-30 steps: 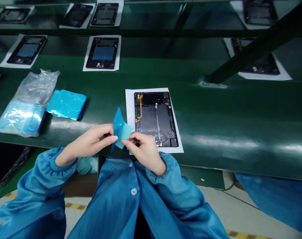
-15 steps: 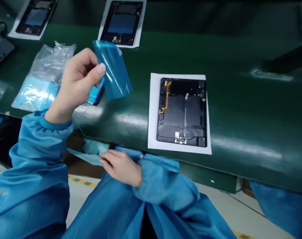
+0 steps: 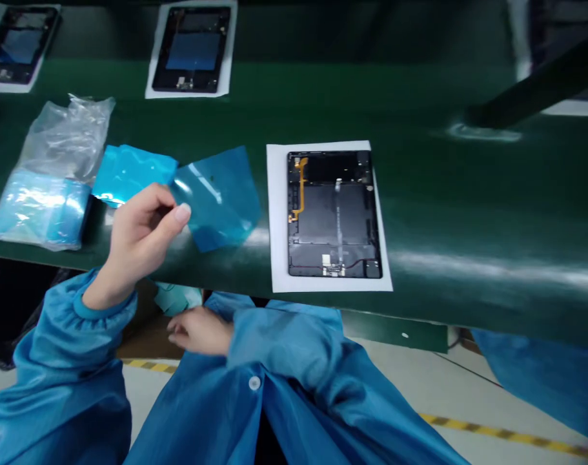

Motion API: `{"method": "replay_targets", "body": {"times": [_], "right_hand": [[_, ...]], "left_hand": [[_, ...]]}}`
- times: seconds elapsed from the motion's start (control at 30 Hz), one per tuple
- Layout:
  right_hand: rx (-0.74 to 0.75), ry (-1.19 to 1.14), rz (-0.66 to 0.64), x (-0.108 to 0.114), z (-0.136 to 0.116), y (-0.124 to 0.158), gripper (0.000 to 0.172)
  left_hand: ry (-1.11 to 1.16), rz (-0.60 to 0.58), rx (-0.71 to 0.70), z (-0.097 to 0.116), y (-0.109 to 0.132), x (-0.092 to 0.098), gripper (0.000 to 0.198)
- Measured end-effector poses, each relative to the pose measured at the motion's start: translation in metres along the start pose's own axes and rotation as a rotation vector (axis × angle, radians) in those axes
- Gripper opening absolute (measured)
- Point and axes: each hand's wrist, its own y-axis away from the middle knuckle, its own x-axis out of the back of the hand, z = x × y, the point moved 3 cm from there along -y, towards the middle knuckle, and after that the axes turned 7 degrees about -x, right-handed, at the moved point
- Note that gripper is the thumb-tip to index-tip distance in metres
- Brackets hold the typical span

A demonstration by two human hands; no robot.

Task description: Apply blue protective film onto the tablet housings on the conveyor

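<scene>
Blue film (image 3: 221, 200) is extending rightward from the left hand (image 3: 146, 236), thumb and finger pinching its edge. Right hand (image 3: 200, 330), lower, is hovering half-curled, showing nothing held. Open tablet (image 3: 317, 213) is lying right of both. Edge-only gripping should be preventing creases.

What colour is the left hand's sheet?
The sheet is see-through blue, best seen in the head view.

The tabletop (image 3: 448, 200) right of the open tablet (image 3: 317, 213) gave room to pass, but a slanting post (image 3: 530, 97) blocked the far right.
</scene>
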Motion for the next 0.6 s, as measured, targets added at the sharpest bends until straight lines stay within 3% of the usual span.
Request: {"method": "replay_targets", "body": {"times": [0.07, 0.1, 0.17, 0.23, 0.33, 0.43, 0.5, 0.6], "right_hand": [[0.104, -0.077, 0.014, 0.060, -0.006, 0.011, 0.018], [0.139, -0.110, 0.087, 0.093, -0.005, 0.013, 0.020], [0.055, -0.027, 0.294, 0.151, 0.005, 0.009, 0.018], [-0.021, 0.170, 0.420, 0.188, 0.017, -0.001, 0.019], [0.021, 0.365, 0.479, 0.204, 0.031, -0.015, 0.016], [0.123, 0.354, 0.535, 0.204, 0.036, -0.014, 0.007], [0.146, 0.305, 0.556, 0.208, 0.039, -0.007, 0.009], [0.148, 0.229, 0.564, 0.220, 0.046, 0.004, 0.014]], "left_hand": [[-0.044, 0.083, 0.012, 0.009, 0.018, -0.007, 0.025], [-0.059, 0.132, 0.009, 0.016, 0.027, -0.013, 0.023], [-0.049, 0.232, 0.009, 0.029, 0.040, -0.029, 0.022], [0.017, 0.297, 0.032, 0.041, 0.048, -0.049, 0.019], [0.125, 0.369, 0.060, 0.051, 0.052, -0.077, 0.009], [0.169, 0.414, 0.047, 0.054, 0.050, -0.090, 0.006], [0.150, 0.392, -0.009, 0.055, 0.046, -0.088, 0.013], [0.050, 0.378, -0.052, 0.056, 0.037, -0.068, 0.036]]}}
